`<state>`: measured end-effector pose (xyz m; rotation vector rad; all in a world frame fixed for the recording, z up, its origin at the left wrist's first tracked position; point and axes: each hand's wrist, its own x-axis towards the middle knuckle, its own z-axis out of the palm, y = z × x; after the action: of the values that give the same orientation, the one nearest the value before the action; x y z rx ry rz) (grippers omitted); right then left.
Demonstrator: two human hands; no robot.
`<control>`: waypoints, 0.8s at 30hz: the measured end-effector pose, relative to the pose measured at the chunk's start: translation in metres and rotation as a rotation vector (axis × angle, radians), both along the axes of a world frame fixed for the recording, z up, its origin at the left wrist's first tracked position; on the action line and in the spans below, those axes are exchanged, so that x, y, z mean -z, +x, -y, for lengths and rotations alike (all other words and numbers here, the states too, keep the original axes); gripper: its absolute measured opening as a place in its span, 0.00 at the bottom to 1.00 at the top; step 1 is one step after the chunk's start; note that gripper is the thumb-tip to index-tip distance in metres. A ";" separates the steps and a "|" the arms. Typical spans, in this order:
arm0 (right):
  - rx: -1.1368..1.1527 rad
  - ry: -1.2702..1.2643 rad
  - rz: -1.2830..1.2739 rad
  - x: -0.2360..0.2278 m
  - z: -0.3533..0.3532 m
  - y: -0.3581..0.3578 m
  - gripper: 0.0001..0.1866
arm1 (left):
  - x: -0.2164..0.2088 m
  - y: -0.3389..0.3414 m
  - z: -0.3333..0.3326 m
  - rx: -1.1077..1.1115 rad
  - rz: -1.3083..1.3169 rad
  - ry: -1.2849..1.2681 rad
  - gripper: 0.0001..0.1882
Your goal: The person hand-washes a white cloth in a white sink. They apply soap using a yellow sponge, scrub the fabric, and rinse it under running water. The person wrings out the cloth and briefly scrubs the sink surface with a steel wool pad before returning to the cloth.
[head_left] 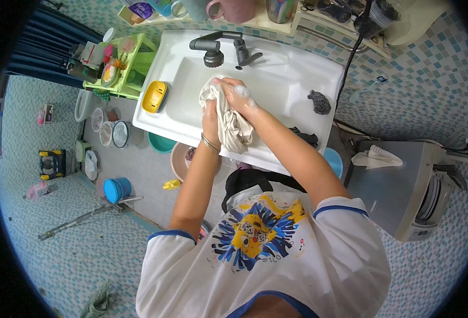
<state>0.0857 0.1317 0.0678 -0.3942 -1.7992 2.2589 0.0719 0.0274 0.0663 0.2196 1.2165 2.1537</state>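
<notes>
A bunched cream cloth (234, 127) is in both my hands over the front part of the white sink (178, 124), its lower end hanging over the rim toward me. My left hand (210, 115), below a bangled wrist, is closed round the cloth's left side. Soap suds cover the back of my right hand (239, 98), whose fingers are wrapped over the upper part of the cloth. Some fingertips are hidden in the folds. Just beyond my hands is the dark grey faucet (213, 57).
On the sink's left rim sits a yellow soap dish (154, 97); a dark scrubbing pad (319, 102) lies on the right. A green rack (143, 58) stands left. Basins, including a pink one (178, 164), are below. A grey washing machine (387, 185) stands at right with a white cloth (377, 158) on top.
</notes>
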 end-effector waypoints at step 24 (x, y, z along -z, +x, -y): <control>0.154 -0.370 0.396 0.071 0.098 -0.094 0.15 | 0.042 -0.021 0.081 -0.112 0.580 0.642 0.22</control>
<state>-0.0088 0.0334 -0.0037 -1.0747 -1.4263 2.5289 0.0507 -0.0541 0.0241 -0.2053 0.2034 2.4032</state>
